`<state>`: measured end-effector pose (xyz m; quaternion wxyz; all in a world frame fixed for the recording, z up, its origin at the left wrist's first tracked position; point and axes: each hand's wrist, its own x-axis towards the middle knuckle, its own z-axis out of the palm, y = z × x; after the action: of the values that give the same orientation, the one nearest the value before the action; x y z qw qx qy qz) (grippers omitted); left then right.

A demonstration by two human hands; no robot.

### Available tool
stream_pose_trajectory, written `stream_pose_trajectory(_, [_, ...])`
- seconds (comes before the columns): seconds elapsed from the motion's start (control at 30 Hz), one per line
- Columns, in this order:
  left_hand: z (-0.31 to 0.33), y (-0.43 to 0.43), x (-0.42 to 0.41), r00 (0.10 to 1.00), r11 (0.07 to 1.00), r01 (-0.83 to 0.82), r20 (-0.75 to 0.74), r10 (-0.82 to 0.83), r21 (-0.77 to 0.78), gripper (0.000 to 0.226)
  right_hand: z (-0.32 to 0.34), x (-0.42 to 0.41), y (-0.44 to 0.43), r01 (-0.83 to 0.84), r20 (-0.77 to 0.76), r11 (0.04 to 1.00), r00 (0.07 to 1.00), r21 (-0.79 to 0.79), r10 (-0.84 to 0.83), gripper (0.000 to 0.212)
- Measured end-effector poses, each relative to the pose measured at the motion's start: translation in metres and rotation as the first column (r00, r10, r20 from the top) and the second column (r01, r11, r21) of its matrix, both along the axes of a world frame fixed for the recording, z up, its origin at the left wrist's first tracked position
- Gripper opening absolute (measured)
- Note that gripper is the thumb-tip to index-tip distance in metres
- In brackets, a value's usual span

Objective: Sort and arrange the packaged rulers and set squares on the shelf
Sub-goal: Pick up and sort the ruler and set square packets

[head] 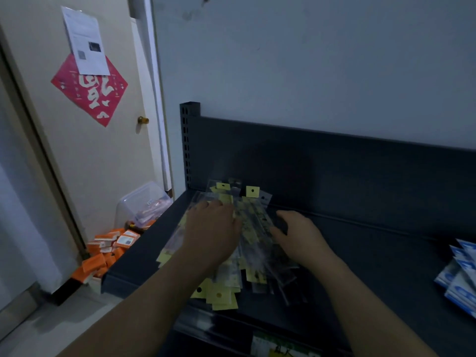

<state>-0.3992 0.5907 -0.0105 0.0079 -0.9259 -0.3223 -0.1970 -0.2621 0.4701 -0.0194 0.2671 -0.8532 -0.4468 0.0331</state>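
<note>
Closest to the camera, both forearms come in from the bottom of the frame to the dark grey metal shelf [373, 253], and the job looks like it's at the very start: gathering the heap, with no sorting done yet.

The messy pile of packaged rulers in clear sleeves with pale yellow header cards [251, 228] sits dead centre, toward the left end of the shelf. The packs are fanned out every which way, with some headers pointing at the front lip and others at the back panel. I can only make out long strip shapes, so I can't say if any set squares are mixed in.

The left hand [213, 228] lies palm down on the left side of the pile, fingers spread flat, pressing rather than gripping. The right hand [298, 235] is against the right edge with its fingers bent. It's too dim to tell if it's actually pinching a pack or just cupping the side.

My guess for the next move is to squeeze the pile together from both sides, then flip the backwards packs so all the headers face one way. Those sleeves look slippery, so they could easily slide off the front.

At the right edge of the frame are some blue and white flat packs [461, 276], well apart from the pile. Lower left, on the floor, there's a scatter of small orange and white boxes [108, 251] by a clear plastic tub [144, 204]. Upper left is a door with a red diamond paper cutout [90, 91].
</note>
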Motion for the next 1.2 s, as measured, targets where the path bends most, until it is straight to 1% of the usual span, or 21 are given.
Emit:
stream_pose_trajectory(0.07, [-0.002, -0.011, 0.010, 0.997, 0.997, 0.072, 0.021, -0.073, 0.025, 0.038, 0.002, 0.000, -0.014, 0.024, 0.047, 1.000, 0.999, 0.012, -0.025, 0.041])
stream_pose_trajectory(0.13, [-0.008, -0.024, 0.022, 0.986, 0.987, 0.159, 0.057, -0.159, 0.015, 0.037, 0.001, 0.001, -0.032, 0.053, 0.097, 0.999, 0.994, 0.005, -0.053, 0.043])
stream_pose_trajectory(0.27, [-0.017, -0.063, 0.051, 0.952, 0.956, 0.292, 0.098, -0.290, -0.007, 0.046, 0.001, 0.006, -0.081, 0.122, 0.182, 0.992, 0.976, -0.003, -0.120, 0.033])
stream_pose_trajectory(0.3, [-0.017, -0.075, 0.057, 0.942, 0.947, 0.321, 0.103, -0.318, -0.014, 0.043, 0.000, 0.010, -0.095, 0.146, 0.186, 0.989, 0.972, 0.004, -0.144, 0.033])
stream_pose_trajectory(0.37, [-0.018, -0.098, 0.071, 0.921, 0.924, 0.380, 0.108, -0.375, -0.032, 0.036, 0.000, 0.018, -0.124, 0.197, 0.195, 0.980, 0.961, 0.008, -0.195, 0.040])
stream_pose_trajectory(0.43, [-0.016, -0.124, 0.085, 0.889, 0.896, 0.444, 0.133, -0.438, -0.016, 0.037, 0.001, 0.027, -0.155, 0.249, 0.207, 0.968, 0.947, 0.005, -0.245, 0.048])
stream_pose_trajectory(0.47, [-0.015, -0.139, 0.092, 0.877, 0.884, 0.467, 0.132, -0.462, -0.003, 0.037, 0.002, 0.032, -0.172, 0.277, 0.212, 0.961, 0.939, 0.003, -0.271, 0.049])
stream_pose_trajectory(0.53, [-0.013, -0.169, 0.107, 0.853, 0.858, 0.514, 0.103, -0.511, 0.000, 0.034, 0.004, 0.040, -0.206, 0.348, 0.221, 0.938, 0.915, -0.005, -0.338, 0.046])
stream_pose_trajectory(0.63, [-0.010, -0.218, 0.131, 0.807, 0.809, 0.588, 0.076, -0.586, 0.002, 0.033, 0.006, 0.050, -0.262, 0.432, 0.223, 0.902, 0.882, -0.028, -0.415, 0.034])
stream_pose_trajectory(0.67, [-0.009, -0.234, 0.139, 0.789, 0.792, 0.611, 0.079, -0.609, 0.002, 0.033, 0.007, 0.052, -0.282, 0.456, 0.219, 0.889, 0.872, -0.039, -0.438, 0.035])
stream_pose_trajectory(0.8, [-0.008, -0.309, 0.171, 0.735, 0.737, 0.676, 0.094, -0.671, -0.026, 0.033, 0.011, 0.067, -0.363, 0.538, 0.216, 0.841, 0.829, -0.059, -0.515, 0.045])
stream_pose_trajectory(0.87, [-0.006, -0.349, 0.189, 0.701, 0.704, 0.710, 0.111, -0.704, -0.015, 0.033, 0.013, 0.076, -0.404, 0.562, 0.225, 0.825, 0.812, -0.057, -0.538, 0.050])
stream_pose_trajectory(1.0, [-0.002, -0.422, 0.225, 0.658, 0.660, 0.751, 0.137, -0.741, -0.036, 0.034, 0.015, 0.097, -0.478, 0.607, 0.244, 0.792, 0.780, -0.068, -0.576, 0.044])
stream_pose_trajectory(1.07, [-0.001, -0.452, 0.243, 0.641, 0.643, 0.765, 0.147, -0.753, -0.042, 0.033, 0.013, 0.110, -0.508, 0.629, 0.257, 0.773, 0.762, -0.080, -0.594, 0.047])
stream_pose_trajectory(1.13, [-0.001, -0.479, 0.261, 0.626, 0.629, 0.777, 0.130, -0.769, -0.023, 0.032, 0.011, 0.125, -0.534, 0.658, 0.243, 0.747, 0.743, -0.093, -0.624, 0.049])
stream_pose_trajectory(1.2, [-0.001, -0.501, 0.281, 0.610, 0.612, 0.791, 0.106, -0.785, -0.016, 0.032, 0.009, 0.140, -0.556, 0.677, 0.233, 0.731, 0.727, -0.086, -0.646, 0.046])
